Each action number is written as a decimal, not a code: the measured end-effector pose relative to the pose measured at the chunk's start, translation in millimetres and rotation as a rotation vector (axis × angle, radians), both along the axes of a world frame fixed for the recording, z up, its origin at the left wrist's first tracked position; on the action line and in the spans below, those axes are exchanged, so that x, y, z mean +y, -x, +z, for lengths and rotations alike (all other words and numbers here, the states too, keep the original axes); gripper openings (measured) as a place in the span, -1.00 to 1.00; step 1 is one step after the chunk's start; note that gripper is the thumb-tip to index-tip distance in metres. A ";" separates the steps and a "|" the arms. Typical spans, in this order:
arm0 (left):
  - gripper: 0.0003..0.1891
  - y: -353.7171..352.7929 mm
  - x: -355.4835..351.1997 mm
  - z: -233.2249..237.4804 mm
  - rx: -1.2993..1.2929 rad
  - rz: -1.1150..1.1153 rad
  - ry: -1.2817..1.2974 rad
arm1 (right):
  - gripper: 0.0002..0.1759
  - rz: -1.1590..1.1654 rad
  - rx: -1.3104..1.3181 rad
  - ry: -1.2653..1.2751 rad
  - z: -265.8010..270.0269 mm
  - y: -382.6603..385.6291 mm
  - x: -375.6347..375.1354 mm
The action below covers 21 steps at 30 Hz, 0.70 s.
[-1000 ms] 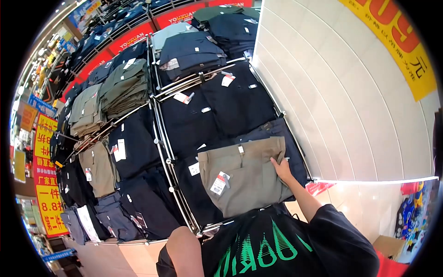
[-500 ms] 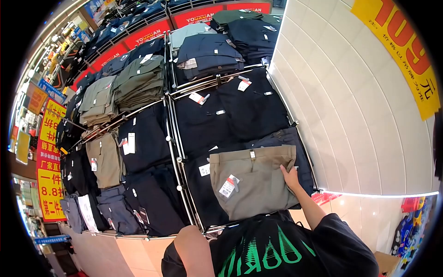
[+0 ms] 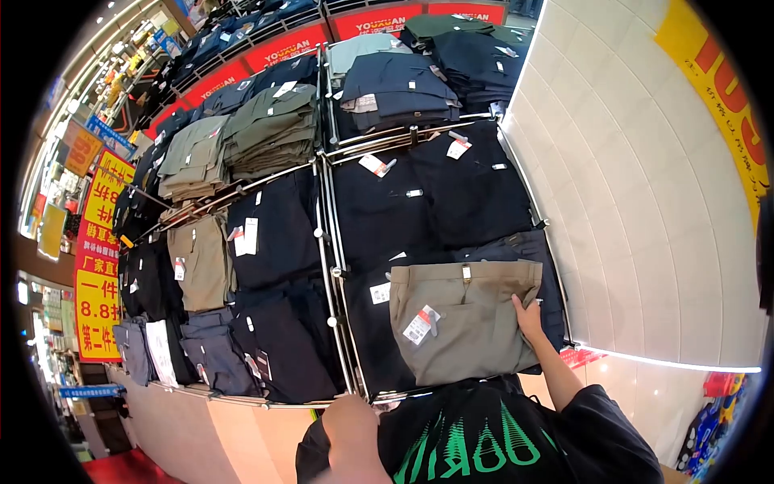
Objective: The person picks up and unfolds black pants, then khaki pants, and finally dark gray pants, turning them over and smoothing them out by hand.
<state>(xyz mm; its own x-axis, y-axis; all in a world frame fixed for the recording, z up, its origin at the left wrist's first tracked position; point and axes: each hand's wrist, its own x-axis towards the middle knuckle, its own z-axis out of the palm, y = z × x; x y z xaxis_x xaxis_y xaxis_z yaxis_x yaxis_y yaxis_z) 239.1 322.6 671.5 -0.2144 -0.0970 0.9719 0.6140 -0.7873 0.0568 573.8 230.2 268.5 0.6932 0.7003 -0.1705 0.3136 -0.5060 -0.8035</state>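
Folded khaki trousers [image 3: 468, 323] with a red and white price tag [image 3: 422, 325] lie over dark trousers on the lower right of the rack. My right hand [image 3: 527, 316] is at their right edge, with the thumb on the front of the cloth and the other fingers hidden behind it. The left arm hangs down at the bottom centre, bent near the rack's lower rail, and my left hand does not show.
A metal rack [image 3: 332, 270] carries several stacks of dark, olive and khaki trousers. A white tiled wall [image 3: 653, 210] stands at the right. Red and yellow signs [image 3: 101, 266] hang at the left.
The view has shifted, so the rack and khaki trousers appear farther right. My right hand stays at the trousers' right edge. The left forearm's angle has changed slightly.
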 end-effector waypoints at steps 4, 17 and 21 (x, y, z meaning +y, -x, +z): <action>-0.57 -19.2 104.4 -84.8 -0.322 -0.769 1.215 | -0.34 -0.001 0.032 -0.008 -12.8 -4.4 -2.6; -0.41 -26.4 249.7 -463.8 -0.342 0.239 1.925 | -0.44 -0.027 0.087 0.010 12.8 4.7 4.0; -0.88 -89.8 237.8 -400.7 0.034 0.091 1.556 | -0.41 -0.018 0.083 0.023 9.7 2.0 2.9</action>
